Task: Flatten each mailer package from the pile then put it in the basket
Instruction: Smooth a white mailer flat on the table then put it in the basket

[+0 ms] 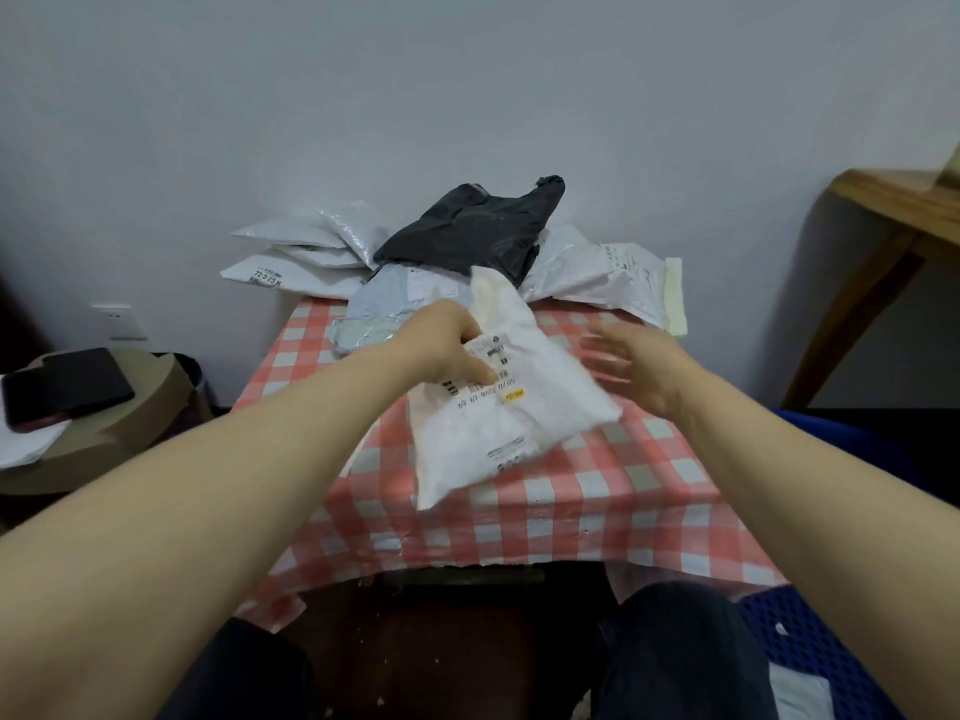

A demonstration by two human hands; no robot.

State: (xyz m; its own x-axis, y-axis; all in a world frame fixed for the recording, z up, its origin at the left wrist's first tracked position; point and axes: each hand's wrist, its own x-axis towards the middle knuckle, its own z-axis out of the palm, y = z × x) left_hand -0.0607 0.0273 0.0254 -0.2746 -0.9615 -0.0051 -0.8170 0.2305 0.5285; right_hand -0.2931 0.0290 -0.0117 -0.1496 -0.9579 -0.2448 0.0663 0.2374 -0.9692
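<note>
**White mailer gripped over mid surface**

L hand point(447, 345): fingers curled, gripping the white mailer point(519, 433) at its printed-label end. Mailer is tilted over the middle of the red-checked surface point(597, 511); can't tell if it rests on it. R hand point(639, 371): fingers spread apart, holding nothing, blurred, over the surface's right half just beside the mailer; contact unclear. Pile point(322, 262) of white, grey & silver mailers at the surface's far edge, black mailer point(467, 231) on top, some overhanging. Blue mesh basket point(810, 646) sits below the surface's near-right corner, w/ sth white inside.
</note>
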